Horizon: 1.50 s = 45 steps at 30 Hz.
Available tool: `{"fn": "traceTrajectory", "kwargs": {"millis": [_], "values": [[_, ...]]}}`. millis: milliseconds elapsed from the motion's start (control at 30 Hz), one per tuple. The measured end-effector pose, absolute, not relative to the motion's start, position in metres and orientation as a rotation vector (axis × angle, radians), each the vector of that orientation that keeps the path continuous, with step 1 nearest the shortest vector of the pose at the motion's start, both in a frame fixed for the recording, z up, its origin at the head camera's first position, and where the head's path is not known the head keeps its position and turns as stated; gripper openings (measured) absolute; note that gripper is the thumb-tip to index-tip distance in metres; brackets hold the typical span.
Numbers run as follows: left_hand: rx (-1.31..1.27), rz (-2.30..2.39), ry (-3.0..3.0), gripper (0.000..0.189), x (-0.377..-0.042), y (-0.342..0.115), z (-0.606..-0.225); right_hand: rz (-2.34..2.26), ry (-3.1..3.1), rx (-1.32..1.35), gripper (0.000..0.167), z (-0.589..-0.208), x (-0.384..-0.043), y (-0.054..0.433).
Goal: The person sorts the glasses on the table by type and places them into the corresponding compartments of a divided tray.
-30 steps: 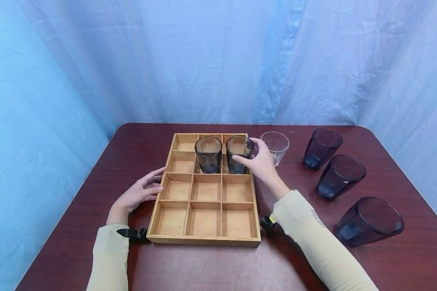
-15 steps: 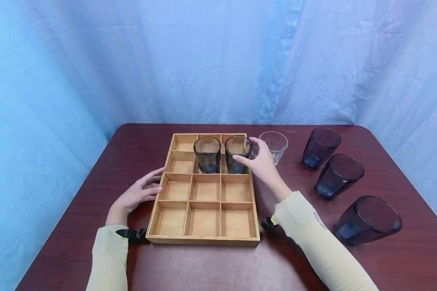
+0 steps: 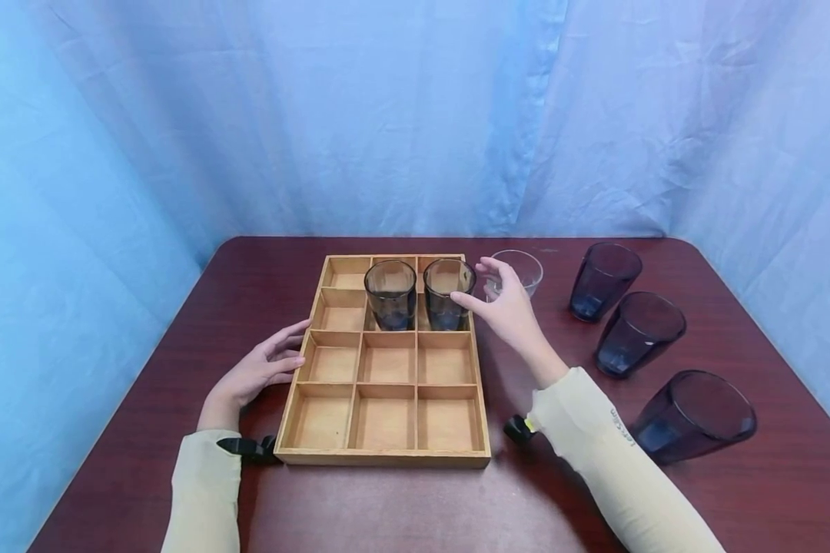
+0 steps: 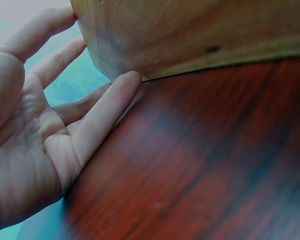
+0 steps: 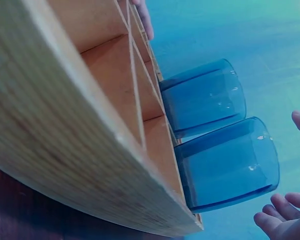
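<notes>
A wooden tray (image 3: 383, 459) with a grid of compartments lies on the table. Two smoky tumblers stand upright in its second row from the back: one tumbler (image 3: 390, 311) in the middle column, another tumbler (image 3: 444, 313) in the right column. My right hand (image 3: 519, 316) is beside the right-hand tumbler, thumb and fingers spread apart. In the right wrist view its fingers (image 5: 285, 215) stand off that tumbler (image 5: 235, 170), holding nothing. My left hand (image 3: 257, 375) rests against the tray's left side, its straight fingers (image 4: 107, 110) touching the wooden wall (image 4: 190, 40).
A clear glass (image 3: 529, 270) stands right of the tray, partly behind my right hand. Farther right are three dark tumblers in a line: a far one (image 3: 603, 284), a middle one (image 3: 639, 334) and a near one (image 3: 695, 418). Blue curtains (image 3: 360, 123) surround the table.
My right hand has let go of the right-hand tumbler and drawn back a little to the right. The tumbler stays in its compartment. My left hand keeps its place at the tray.
</notes>
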State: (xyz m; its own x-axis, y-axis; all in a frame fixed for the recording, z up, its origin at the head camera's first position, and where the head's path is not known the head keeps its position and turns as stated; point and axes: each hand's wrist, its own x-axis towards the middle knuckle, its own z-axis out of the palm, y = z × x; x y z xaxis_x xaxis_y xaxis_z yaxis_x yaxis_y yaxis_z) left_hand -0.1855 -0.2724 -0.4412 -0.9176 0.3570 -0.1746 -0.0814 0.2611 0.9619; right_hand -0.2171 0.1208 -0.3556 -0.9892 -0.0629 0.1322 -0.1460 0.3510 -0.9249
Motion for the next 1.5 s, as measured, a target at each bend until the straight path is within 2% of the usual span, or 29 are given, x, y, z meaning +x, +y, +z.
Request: {"fn": "traceTrajectory", "kwargs": {"millis": [933, 1500], "values": [[0.251, 1.686, 2.195, 0.070, -0.186, -0.271, -0.441, 1.808, -2.456, 0.272, 0.072, -0.345, -0.188, 0.143], [0.245, 1.684, 2.201, 0.070, -0.185, -0.272, -0.441, 1.845, -2.443, 0.216, 0.069, -0.344, -0.163, 0.159]]}}
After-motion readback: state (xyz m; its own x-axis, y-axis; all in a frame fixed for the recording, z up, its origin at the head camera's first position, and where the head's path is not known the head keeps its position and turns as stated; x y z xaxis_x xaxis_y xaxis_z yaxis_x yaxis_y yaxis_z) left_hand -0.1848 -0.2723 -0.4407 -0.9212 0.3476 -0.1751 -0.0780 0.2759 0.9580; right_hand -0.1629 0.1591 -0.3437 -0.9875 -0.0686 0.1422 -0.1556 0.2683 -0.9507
